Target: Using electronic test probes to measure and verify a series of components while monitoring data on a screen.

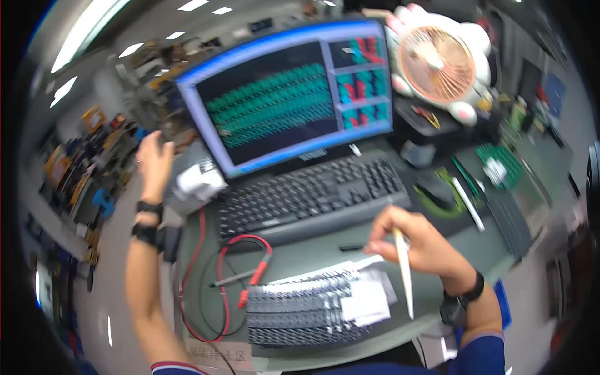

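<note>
My right hand (pixel 409 240) is closed round a slim white pen-like stick (pixel 405 281), whose tapered end points down toward the desk's front edge. Just left of it lies a panel of dark small parts in rows (pixel 294 315), partly covered by white paper slips (pixel 364 302). My left hand (pixel 155 159) is raised beside the left edge of the monitor (pixel 275 106); its fingers are apart and nothing shows in it. Near that hand, a crumpled white wad (pixel 200 181) sits on a grey box (pixel 187 164). Motion blur hides the finer detail.
A black keyboard (pixel 312 194) stands below the monitor. Red and black test leads (pixel 257 275) loop across the desk's left side. To the right are a mouse (pixel 435 190), a white marker-like stick (pixel 469 203), a green round tray (pixel 500 165) and a fan (pixel 437 62).
</note>
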A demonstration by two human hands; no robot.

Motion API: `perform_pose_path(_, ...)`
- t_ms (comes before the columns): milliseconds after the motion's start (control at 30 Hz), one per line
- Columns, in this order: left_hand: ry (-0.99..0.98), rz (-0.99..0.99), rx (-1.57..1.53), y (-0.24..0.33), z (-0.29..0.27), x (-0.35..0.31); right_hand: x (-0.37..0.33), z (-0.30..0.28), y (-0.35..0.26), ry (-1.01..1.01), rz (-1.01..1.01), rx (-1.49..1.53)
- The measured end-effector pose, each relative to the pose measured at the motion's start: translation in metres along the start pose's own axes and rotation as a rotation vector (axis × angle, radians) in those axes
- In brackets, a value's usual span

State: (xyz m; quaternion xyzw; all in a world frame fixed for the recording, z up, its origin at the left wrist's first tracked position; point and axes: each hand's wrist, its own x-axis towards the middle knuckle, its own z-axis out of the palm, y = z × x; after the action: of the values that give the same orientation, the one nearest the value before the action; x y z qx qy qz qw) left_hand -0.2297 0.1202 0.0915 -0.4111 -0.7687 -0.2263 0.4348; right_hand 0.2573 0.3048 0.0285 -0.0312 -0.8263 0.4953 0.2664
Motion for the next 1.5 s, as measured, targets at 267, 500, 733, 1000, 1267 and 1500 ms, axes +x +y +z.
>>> perform_pose_path(267,-1.016,0.406,-0.692,0.207,-0.138,-0.109,-0.003,-0.028,0.022,-0.211,0.203,-0.127)
perform_pose_path(500,-1.241,0.706,-0.369,0.251,-0.161,-0.134,-0.039,-0.020,0.043,-0.507,0.275,-0.220)
perform_pose_path(733,-1.277,0.543,-0.492,0.245,-0.154,-0.137,-0.042,-0.029,0.047,-0.506,0.341,0.020)
perform_pose_path(1000,-1.224,0.674,-0.309,0.264,-0.161,-0.140,-0.039,-0.027,0.052,-0.419,0.383,0.248)
perform_pose_path(1267,-1.091,0.583,-0.613,0.240,-0.158,-0.157,-0.033,-0.006,0.037,-0.364,0.364,0.615)
perform_pose_path(1500,-0.974,0.434,-0.861,0.216,-0.157,-0.174,-0.020,-0.011,0.019,-0.290,0.313,0.720)
